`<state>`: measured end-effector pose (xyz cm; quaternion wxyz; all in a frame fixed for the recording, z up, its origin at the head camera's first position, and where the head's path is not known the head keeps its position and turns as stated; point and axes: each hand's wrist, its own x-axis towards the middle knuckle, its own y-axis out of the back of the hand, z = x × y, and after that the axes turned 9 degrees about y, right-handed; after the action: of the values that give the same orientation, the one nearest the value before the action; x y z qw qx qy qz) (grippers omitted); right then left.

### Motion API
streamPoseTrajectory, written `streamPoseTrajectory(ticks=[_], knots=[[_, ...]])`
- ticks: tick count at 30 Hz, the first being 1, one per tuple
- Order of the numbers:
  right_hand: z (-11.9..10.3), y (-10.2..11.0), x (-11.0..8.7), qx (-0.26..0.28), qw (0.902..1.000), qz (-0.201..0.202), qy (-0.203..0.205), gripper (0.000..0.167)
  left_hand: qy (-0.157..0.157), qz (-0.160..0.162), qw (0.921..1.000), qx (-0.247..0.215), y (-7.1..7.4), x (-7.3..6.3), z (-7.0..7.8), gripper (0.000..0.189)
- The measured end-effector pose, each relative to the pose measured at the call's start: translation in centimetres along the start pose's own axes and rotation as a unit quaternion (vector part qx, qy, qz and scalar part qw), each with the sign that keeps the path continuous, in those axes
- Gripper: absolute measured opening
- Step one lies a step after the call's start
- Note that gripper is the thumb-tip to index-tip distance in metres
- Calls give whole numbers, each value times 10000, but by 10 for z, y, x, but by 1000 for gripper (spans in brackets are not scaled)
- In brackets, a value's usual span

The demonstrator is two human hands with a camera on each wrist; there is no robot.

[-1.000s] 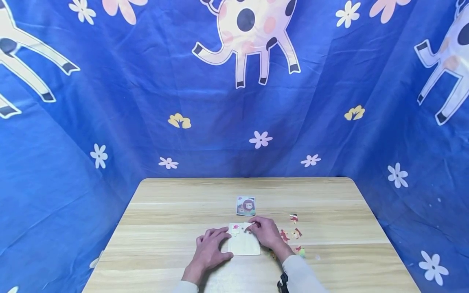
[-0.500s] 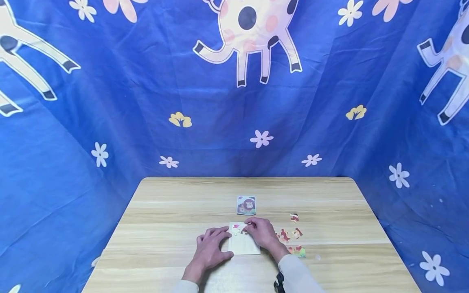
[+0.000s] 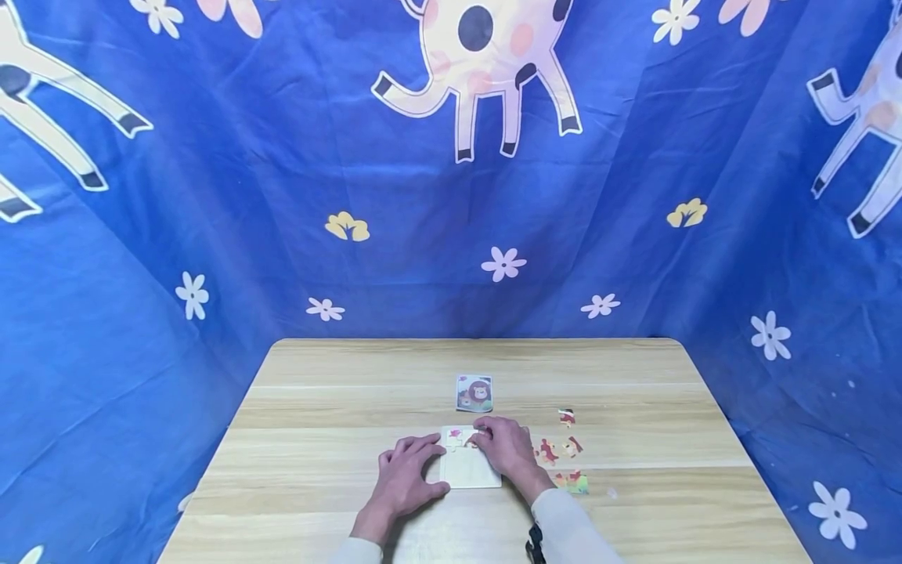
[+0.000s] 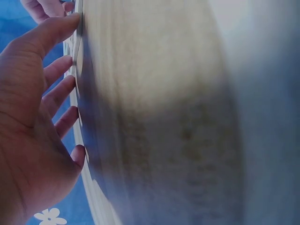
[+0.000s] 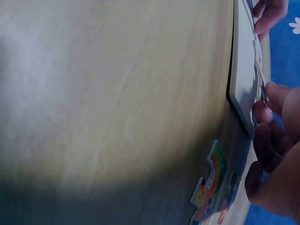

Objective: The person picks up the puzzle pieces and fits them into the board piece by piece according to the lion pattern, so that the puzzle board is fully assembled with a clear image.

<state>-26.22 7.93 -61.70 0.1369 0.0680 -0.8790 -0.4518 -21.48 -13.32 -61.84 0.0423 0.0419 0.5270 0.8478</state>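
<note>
- Head view is showing the right hand (image 3: 509, 450) pinching a reddish-brown puzzle piece (image 3: 471, 443) at the far right part of a pale board (image 3: 470, 471); whether the piece is sitting flush, the pictures are not telling.
- Spread along the board's left edge, the left hand (image 3: 405, 479) is touching it with thumb and fingers, grasping nothing, probably steadying it.
- One laid piece (image 3: 455, 436) with a pink-red patch is occupying the board's far left corner.
- Progress is looking early: one piece is lying down, a second is apparently being fitted, and most of the board is showing bare.
- Several loose pieces (image 3: 549, 451) are remaining, lying on the desk (image 3: 338, 392) to the board's right, past the right hand.
- Just beyond the board, a picture card (image 3: 474, 394) is displaying a lion-like face.
- No brand, label or writing is reading clearly anywhere.
- Patterned blue cloth (image 3: 416, 270) is hanging behind the desk.
</note>
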Motion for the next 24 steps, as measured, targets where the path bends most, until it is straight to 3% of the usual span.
streamPoseTrajectory(ticks=[24], knots=[[-7,-13,0,-845,9960,28,293,18,-12,25,10000,-33,-2,2,0,56]])
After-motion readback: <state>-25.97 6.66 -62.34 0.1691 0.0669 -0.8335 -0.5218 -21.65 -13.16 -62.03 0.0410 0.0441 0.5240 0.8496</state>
